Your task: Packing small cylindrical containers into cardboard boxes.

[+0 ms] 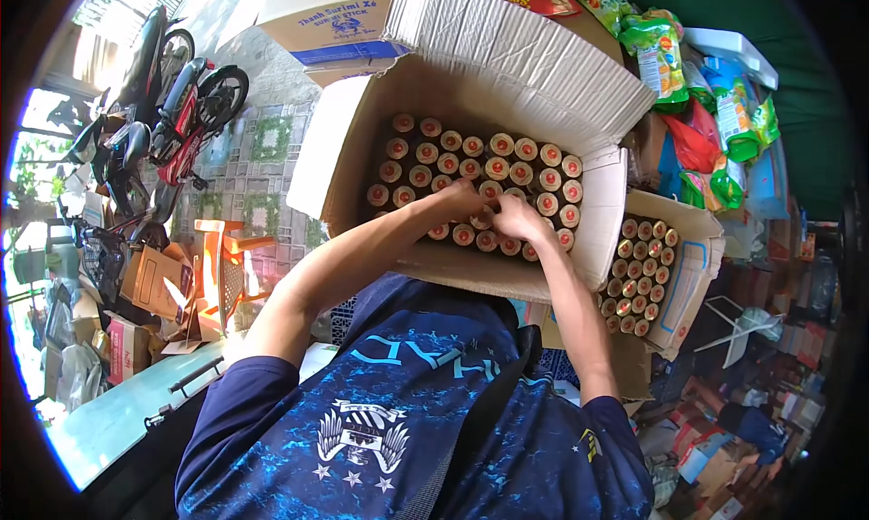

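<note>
An open cardboard carton (584, 99) stands before me, with rows of upright cylindrical containers (501, 144) inside. Their pale gold tops carry round red marks. Both my hands reach into the carton, close together over the middle of the near rows. My left hand (463, 199) has its fingers curled down among the tops. Beside it, my right hand (517, 217) bends its fingertips down towards the same few containers. One top (481, 220) shows between the hands. The fingertips are partly hidden, so whether either hand grips a container cannot be seen.
A smaller open carton (692, 275) with similar containers adjoins on the right. Bright snack packets (655, 65) lie beyond it. A printed carton (333, 28) stands behind. An orange plastic chair (227, 275) and motorbikes (180, 126) are left; another person (753, 428) is lower right among boxes.
</note>
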`<state>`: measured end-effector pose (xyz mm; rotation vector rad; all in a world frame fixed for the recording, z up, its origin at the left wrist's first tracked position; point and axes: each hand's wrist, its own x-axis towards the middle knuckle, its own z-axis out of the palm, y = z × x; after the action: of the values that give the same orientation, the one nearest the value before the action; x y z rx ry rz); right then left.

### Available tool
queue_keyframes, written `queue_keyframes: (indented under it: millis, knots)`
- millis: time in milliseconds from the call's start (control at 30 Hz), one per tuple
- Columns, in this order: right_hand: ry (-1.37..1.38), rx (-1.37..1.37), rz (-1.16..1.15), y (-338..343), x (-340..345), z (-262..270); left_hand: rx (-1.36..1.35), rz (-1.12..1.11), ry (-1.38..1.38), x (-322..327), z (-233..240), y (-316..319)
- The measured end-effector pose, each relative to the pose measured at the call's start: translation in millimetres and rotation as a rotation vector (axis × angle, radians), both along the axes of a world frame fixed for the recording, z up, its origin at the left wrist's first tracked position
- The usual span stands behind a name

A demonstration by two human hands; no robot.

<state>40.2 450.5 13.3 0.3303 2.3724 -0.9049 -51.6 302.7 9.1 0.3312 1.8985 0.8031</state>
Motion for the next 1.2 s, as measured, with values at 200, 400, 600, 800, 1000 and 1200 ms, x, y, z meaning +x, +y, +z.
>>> queue_keyframes:
  millis: [200,400,600,800,1000,1200]
  knots:
    - [0.039,0.098,0.038,-9,-2,22,-0.018,-0.054,-0.015,-4,-9,-7]
    - [0.114,0.180,0.011,0,-2,13,0.099,0.080,-0.083,-6,-29,-4]
    - [0.260,0.199,-0.001,3,2,10,0.125,-0.095,0.244,-3,-11,-4]
    - [0.567,0.029,-0.143,-6,9,52,0.065,-0.364,0.846,18,12,-7]
    - [0.777,0.083,-0.236,-15,68,149,0.348,-0.534,0.727,54,97,19]
    - [0.771,-0.022,-0.534,-5,142,164,0.477,-0.637,0.540,108,128,47]
